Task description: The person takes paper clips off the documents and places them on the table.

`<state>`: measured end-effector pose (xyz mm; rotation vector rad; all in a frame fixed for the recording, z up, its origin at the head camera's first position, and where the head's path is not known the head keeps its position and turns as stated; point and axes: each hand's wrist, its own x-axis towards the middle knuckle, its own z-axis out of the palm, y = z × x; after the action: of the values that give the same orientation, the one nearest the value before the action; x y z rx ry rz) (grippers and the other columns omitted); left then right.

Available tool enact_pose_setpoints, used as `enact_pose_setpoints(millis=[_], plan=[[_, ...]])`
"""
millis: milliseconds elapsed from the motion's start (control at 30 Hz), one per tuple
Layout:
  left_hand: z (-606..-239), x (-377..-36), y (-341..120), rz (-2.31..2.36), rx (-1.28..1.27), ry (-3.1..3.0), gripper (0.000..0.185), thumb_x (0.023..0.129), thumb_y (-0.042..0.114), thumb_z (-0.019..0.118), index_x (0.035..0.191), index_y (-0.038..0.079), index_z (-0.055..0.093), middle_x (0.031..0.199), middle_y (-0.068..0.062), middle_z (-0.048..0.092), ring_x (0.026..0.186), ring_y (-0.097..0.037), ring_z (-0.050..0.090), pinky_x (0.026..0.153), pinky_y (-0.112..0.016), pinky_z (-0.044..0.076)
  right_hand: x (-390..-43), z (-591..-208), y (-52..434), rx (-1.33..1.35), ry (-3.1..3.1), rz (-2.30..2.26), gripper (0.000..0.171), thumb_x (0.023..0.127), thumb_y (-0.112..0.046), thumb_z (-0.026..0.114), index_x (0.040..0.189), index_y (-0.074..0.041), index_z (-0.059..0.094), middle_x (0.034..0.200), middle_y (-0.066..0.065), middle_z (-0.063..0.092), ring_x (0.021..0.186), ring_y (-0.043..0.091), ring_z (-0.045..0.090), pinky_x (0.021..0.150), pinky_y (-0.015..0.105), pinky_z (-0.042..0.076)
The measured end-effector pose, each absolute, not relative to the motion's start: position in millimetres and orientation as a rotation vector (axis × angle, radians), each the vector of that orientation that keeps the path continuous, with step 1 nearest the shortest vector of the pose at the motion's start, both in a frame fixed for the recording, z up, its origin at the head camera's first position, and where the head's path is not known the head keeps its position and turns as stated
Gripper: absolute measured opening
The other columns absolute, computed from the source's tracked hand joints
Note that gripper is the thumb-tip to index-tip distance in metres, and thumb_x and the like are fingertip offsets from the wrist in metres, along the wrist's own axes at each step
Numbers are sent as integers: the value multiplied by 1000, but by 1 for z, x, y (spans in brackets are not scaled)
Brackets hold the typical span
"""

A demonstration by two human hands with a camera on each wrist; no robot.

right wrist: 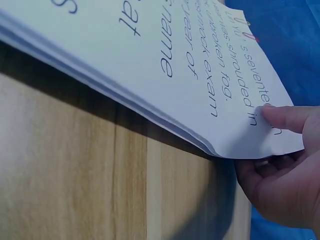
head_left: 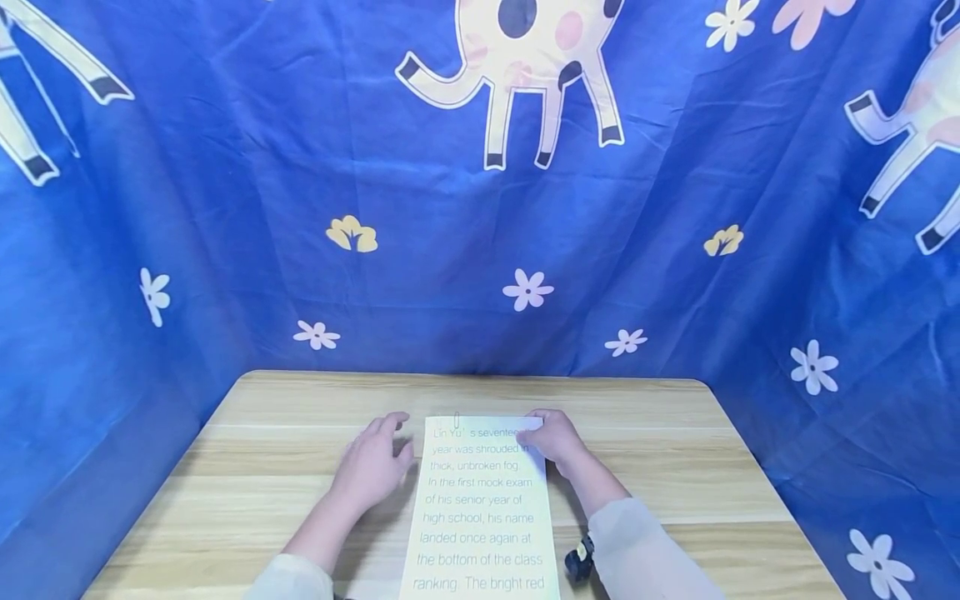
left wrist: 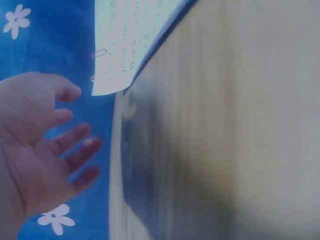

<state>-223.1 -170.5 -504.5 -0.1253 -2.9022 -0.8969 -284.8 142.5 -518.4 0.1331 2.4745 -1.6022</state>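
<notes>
A stack of white printed sheets [head_left: 480, 508] lies lengthwise on the wooden table [head_left: 262, 467], with a paper clip [head_left: 456, 421] at its far edge. My right hand [head_left: 555, 442] pinches the stack's far right corner, thumb on top and fingers underneath, lifting it a little [right wrist: 260, 135]. My left hand [head_left: 372, 467] hovers just left of the sheets with fingers spread and relaxed, holding nothing [left wrist: 45, 145]. The sheets [left wrist: 130, 40] show beyond it in the left wrist view.
A blue cloth [head_left: 480, 208] with flowers and spotted animals hangs behind and around the table. A dark wrist strap [head_left: 579, 560] sits on my right sleeve. Bare wood lies on both sides of the sheets.
</notes>
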Motion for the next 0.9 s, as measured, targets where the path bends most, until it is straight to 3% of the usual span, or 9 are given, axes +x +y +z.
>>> enact_pose_setpoints(millis=[233, 367, 533, 633, 733, 900], plan=[[-509, -252, -165, -1466, -184, -2793, 55, 104, 16, 71, 154, 7, 51, 151, -22, 63, 129, -36, 70, 111, -55, 59, -281, -519, 143, 77, 2383, -1675, 18, 90, -5, 81, 107, -4, 75, 101, 9, 79, 95, 22, 68, 82, 27, 53], [-512, -258, -158, -1547, -160, -2764, 49, 102, 12, 72, 148, 10, 56, 143, -19, 67, 123, -32, 71, 108, -53, 60, -279, -521, 145, 56, 2305, -1742, 22, 91, -6, 81, 112, -2, 75, 103, 9, 80, 96, 21, 70, 83, 27, 56], [-514, -258, -150, -1511, -138, -2745, 43, 102, 13, 73, 143, 17, 62, 131, -15, 67, 109, -24, 69, 91, -41, 59, -277, -524, 147, 64, 2219, -1799, 24, 94, -7, 79, 117, -1, 74, 106, 10, 80, 94, 20, 73, 82, 27, 59], [-518, -258, -148, -1464, -119, -2730, 39, 101, 12, 73, 139, 20, 66, 124, -13, 67, 105, -22, 67, 87, -35, 56, -276, -525, 147, 51, 2160, -1833, 25, 96, -6, 76, 120, 1, 73, 108, 12, 82, 92, 20, 75, 81, 28, 61], [-523, -258, -148, -1412, -102, -2721, 37, 101, 12, 74, 136, 21, 69, 113, -8, 68, 102, -19, 66, 88, -31, 54, -274, -526, 148, 36, 2104, -1858, 27, 98, -7, 75, 124, 2, 71, 111, 13, 82, 92, 19, 77, 81, 28, 63], [-530, -258, -149, -1492, -52, -2696, 38, 100, 13, 76, 137, 19, 71, 100, -3, 64, 93, -14, 59, 78, -23, 50, -275, -534, 152, 1, 2021, -1886, 35, 100, -11, 74, 132, 2, 69, 116, 13, 83, 95, 19, 80, 83, 28, 65]])
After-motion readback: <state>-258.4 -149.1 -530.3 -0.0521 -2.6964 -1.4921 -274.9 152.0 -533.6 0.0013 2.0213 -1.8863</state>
